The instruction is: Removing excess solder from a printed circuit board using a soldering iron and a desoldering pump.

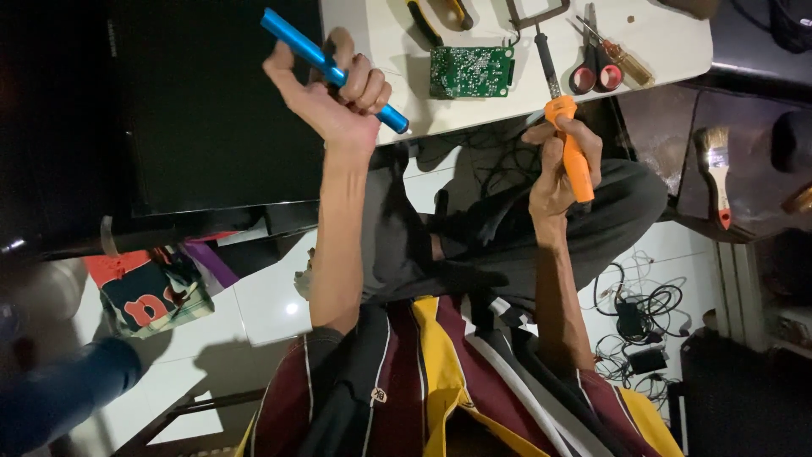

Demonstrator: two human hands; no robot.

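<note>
White tabletop [677, 42] carries a green circuit board [470, 71] and scissors [595, 68]; left hand [338, 93] grips a blue tube [330, 68], right hand [562, 165] an orange soldering iron [571, 156], above tiled floor [262, 296].

Pretty dim overall, bright only on the table [660, 42] above the hands; hard shadows below them, dark corners, blurry left edge.

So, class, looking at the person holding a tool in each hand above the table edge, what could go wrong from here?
1. The soldering iron in the right hand hangs over the person's lap; if it is hot, a slip could burn the leg.
2. Its cord trails off the table and might snag.
3. The blue tube in the left hand could knock the green circuit board.
</note>
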